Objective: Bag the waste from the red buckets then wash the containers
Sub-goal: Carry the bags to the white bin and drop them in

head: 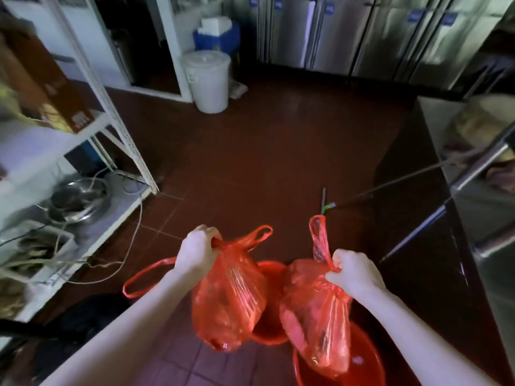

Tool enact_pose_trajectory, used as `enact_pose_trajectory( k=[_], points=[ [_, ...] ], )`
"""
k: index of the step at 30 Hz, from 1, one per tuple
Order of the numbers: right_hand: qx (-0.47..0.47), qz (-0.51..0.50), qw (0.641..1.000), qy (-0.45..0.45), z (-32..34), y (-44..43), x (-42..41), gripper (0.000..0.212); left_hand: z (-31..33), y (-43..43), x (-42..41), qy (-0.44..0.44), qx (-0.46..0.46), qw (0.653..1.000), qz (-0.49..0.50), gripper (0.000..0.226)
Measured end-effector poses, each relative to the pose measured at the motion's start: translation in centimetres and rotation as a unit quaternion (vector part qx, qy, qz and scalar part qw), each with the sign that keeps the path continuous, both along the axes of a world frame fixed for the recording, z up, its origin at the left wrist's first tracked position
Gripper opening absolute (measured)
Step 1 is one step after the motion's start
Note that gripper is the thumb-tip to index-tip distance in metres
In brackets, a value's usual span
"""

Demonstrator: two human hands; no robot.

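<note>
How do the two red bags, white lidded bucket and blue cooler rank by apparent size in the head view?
1. left red bag and right red bag: alike, so tied; nearness to the camera inflates them.
2. white lidded bucket.
3. blue cooler, partly hidden.

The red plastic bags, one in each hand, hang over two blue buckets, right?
Not quite. In the head view the left hand grips one red plastic bag and the right hand grips another red plastic bag, but the two round plastic buckets beneath are red, not blue.
</note>
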State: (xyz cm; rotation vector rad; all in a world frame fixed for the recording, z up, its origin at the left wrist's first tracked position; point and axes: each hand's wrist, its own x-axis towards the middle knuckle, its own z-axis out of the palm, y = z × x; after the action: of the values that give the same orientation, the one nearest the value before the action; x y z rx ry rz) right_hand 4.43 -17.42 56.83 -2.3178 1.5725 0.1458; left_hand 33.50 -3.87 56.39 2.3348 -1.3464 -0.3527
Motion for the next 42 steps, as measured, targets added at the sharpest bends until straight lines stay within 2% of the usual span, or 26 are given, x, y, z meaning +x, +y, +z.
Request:
enact_pose_trajectory(
  k=[6, 13, 18, 27, 33, 35, 42],
  points=[
    [-0.012, 0.021, 0.999, -0.048, 4.3, -2.6, 9.9, 0.019, 4.7, -0.7, 6.8, -0.026, -0.039, 0.999, 0.018, 0.018],
    [-0.021, 0.076, 0.994, -0.075, 5.1, -10.4, 24.1, 0.011, 4.9, -7.2, 18.7, -0.060, -0.023, 0.998, 0.026, 0.022],
    [-0.005, 0.089, 0.993, -0.077, 4.7, -18.9, 34.4, 0.012, 5.1, -16.1, 28.8, -0.070, 0.009, 0.997, 0.008, 0.024],
    [-0.018, 0.080, 0.992, -0.094, 6.0, -34.2, 49.6, 0.017, 6.7, -32.8, 44.5, -0.051, -0.018, 0.998, 0.015, 0.024],
    [-0.022, 0.062, 0.994, -0.089, 5.9, -47.0, 59.7, 0.011, 5.7, -46.6, 55.1, -0.047, -0.031, 0.998, -0.013, 0.024],
    [-0.009, 0.055, 0.995, -0.088, 6.0, -51.3, 62.7, 0.016, 5.2, -51.6, 58.4, -0.035, -0.031, 0.999, -0.026, 0.023],
    [-0.012, 0.039, 0.993, -0.111, 5.8, -66.9, 71.9, 0.013, 4.8, -68.5, 67.6, -0.016, -0.016, 0.998, -0.051, 0.023]
  ],
)
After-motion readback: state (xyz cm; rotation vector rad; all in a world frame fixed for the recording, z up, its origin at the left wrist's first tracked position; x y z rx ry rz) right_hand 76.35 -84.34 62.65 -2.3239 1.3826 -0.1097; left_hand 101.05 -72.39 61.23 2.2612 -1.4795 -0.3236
